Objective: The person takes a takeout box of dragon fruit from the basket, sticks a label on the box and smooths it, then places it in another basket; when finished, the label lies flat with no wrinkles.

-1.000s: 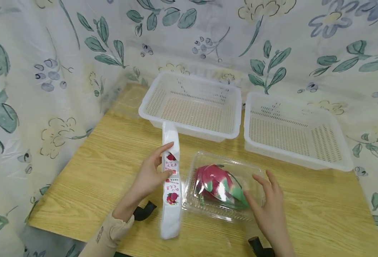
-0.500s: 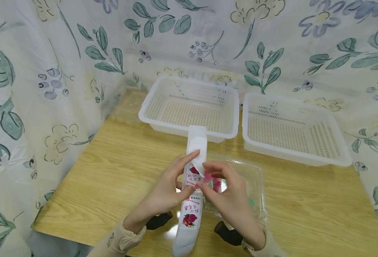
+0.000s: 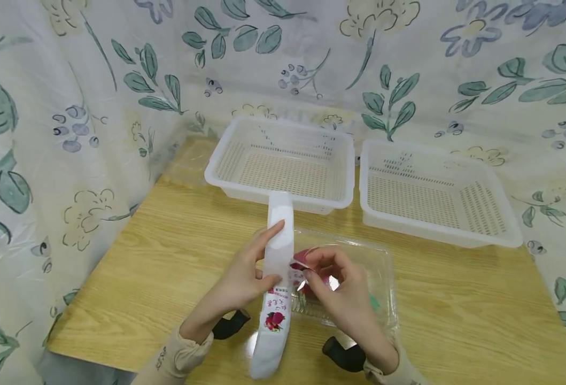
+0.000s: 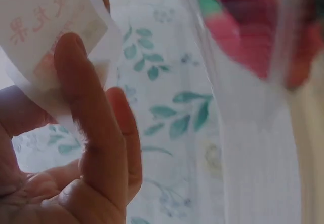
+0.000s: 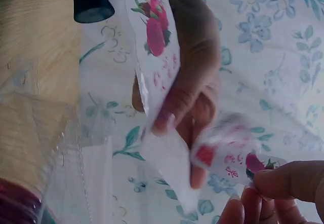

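Note:
My left hand [image 3: 274, 255] grips a long white strip of fruit stickers [image 3: 277, 299], held up over the table's front edge. My right hand [image 3: 308, 267] pinches one red-and-white sticker [image 3: 298, 260] that has come partly away from the strip. In the right wrist view the lifted sticker [image 5: 228, 158] sits between my fingertips [image 5: 283, 183], beside the strip [image 5: 152, 41]. Behind my right hand lies a clear plastic clamshell box [image 3: 374, 267] with a pink and green dragon fruit [image 3: 333, 282] inside, mostly hidden. The left wrist view shows my fingers [image 4: 91, 133] on the strip [image 4: 45, 26].
Two white perforated baskets stand at the back of the wooden table [image 3: 157, 251], one in the middle [image 3: 283, 166] and one on the right [image 3: 436, 192]. Floral sheeting [image 3: 71, 107] walls in the left side and back. Black wrist mounts [image 3: 345, 354] hang near the front edge.
My right hand left the clamshell lid, came over to the strip and took hold of a sticker, which now stands away from the backing. The strip shifted right with my left hand.

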Available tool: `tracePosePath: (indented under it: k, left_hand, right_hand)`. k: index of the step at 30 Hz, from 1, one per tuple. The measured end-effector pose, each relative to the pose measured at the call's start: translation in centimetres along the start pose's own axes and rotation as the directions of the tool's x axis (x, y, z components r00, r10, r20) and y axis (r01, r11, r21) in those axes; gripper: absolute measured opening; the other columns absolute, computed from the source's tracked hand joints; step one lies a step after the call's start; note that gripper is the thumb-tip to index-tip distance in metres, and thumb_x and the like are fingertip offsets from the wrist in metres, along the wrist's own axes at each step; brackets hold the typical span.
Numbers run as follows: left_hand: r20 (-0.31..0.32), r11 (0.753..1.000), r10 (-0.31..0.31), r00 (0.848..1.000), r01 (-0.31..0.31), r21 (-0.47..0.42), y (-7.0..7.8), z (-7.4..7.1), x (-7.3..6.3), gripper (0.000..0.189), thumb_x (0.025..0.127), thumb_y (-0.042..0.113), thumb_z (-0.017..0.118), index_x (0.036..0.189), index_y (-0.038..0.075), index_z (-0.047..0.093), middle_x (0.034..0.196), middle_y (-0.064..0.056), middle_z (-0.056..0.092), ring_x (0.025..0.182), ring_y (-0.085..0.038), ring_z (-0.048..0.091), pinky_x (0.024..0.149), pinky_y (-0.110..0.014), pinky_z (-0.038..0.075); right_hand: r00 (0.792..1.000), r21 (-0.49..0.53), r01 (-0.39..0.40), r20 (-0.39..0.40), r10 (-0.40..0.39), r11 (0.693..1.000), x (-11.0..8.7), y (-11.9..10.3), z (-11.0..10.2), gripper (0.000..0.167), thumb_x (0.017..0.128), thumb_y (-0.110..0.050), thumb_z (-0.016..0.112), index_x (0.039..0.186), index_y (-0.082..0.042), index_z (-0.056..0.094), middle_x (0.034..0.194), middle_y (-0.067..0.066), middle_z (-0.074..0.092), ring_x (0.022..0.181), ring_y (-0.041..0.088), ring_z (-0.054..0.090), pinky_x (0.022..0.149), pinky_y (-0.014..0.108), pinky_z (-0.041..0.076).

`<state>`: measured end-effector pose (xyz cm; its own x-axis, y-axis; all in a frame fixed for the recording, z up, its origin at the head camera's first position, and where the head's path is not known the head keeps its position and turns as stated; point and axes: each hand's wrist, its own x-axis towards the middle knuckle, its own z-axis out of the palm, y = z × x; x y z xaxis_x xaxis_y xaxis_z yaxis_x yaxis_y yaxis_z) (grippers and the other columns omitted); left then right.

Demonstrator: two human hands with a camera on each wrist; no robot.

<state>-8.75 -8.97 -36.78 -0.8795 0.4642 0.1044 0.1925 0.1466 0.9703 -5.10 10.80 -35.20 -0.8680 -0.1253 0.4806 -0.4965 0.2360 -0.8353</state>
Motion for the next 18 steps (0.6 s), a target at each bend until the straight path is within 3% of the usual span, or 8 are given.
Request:
tracePosePath:
  k: [3, 6, 8, 12, 15, 18]
  left_hand:
    - [-0.021, 0.996, -0.089, 0.996, 0.089, 0.013, -1.3, -1.6, 0.0, 0.092, 0.077, -0.019, 0.061, 0.154, 0.015, 0.024, 0.154, -0.018, 0.027, 0.110, -0.041, 0.058, 0.063, -0.028, 0.060]
    - [-0.047, 0.983, -0.180, 0.983, 0.180, 0.017, -2.8, -3.3, -0.1, 0.091, 0.079, -0.018, 0.060, 0.155, 0.016, 0.023, 0.157, -0.018, 0.022, 0.107, -0.036, 0.059, 0.064, -0.026, 0.059]
    - [-0.058, 0.973, -0.228, 0.972, 0.229, 0.022, -3.9, -4.2, -0.1, 0.090, 0.080, -0.017, 0.060, 0.155, 0.016, 0.023, 0.157, -0.019, 0.020, 0.106, -0.033, 0.060, 0.063, -0.025, 0.058]
    - [-0.052, 0.962, -0.265, 0.963, 0.267, 0.055, -5.7, -5.2, 0.4, 0.089, 0.081, -0.016, 0.060, 0.155, 0.011, 0.020, 0.157, -0.024, 0.016, 0.099, -0.028, 0.062, 0.063, -0.024, 0.057]
    - [-0.050, 0.951, -0.276, 0.960, 0.280, 0.134, -7.0, -5.4, 1.3, 0.089, 0.079, -0.016, 0.062, 0.154, 0.005, 0.020, 0.155, -0.027, 0.019, 0.087, -0.024, 0.062, 0.063, -0.024, 0.056]
    - [-0.058, 0.924, -0.283, 0.957, 0.289, 0.250, -7.9, -5.2, 2.3, 0.088, 0.075, -0.015, 0.066, 0.152, 0.001, 0.024, 0.149, -0.028, 0.031, 0.084, -0.023, 0.060, 0.065, -0.026, 0.055]
  right_hand:
    - [0.999, -0.003, -0.047, 0.001, 0.047, 0.999, 0.2, 0.4, -0.9, 0.024, 0.077, 0.016, 0.066, 0.096, 0.002, 0.062, 0.089, 0.014, 0.066, 0.075, 0.001, 0.058, 0.059, 0.021, 0.052]
    - [0.983, -0.005, -0.169, 0.070, 0.169, 0.986, 0.8, 1.0, -2.3, 0.020, 0.080, 0.012, 0.067, 0.098, 0.005, 0.062, 0.087, 0.015, 0.065, 0.073, 0.001, 0.058, 0.055, 0.021, 0.052]
    - [0.953, -0.020, -0.273, 0.128, 0.273, 0.962, 1.4, 1.4, -3.3, 0.019, 0.082, 0.008, 0.067, 0.100, 0.006, 0.061, 0.088, 0.015, 0.064, 0.073, 0.002, 0.058, 0.056, 0.021, 0.052]
    - [0.871, -0.087, -0.440, 0.201, 0.448, 0.894, 2.8, 2.8, -5.1, 0.021, 0.084, 0.000, 0.069, 0.102, 0.005, 0.060, 0.090, 0.012, 0.065, 0.073, 0.004, 0.060, 0.061, 0.021, 0.052]
    - [0.820, -0.109, -0.510, 0.236, 0.521, 0.853, 3.5, 3.7, -6.1, 0.023, 0.084, -0.001, 0.069, 0.102, 0.006, 0.058, 0.088, 0.007, 0.065, 0.071, 0.007, 0.061, 0.061, 0.022, 0.053]
    - [0.795, -0.120, -0.532, 0.271, 0.543, 0.838, 3.8, 4.5, -6.7, 0.023, 0.084, -0.001, 0.069, 0.101, 0.007, 0.057, 0.087, 0.007, 0.064, 0.070, 0.010, 0.061, 0.061, 0.022, 0.053]
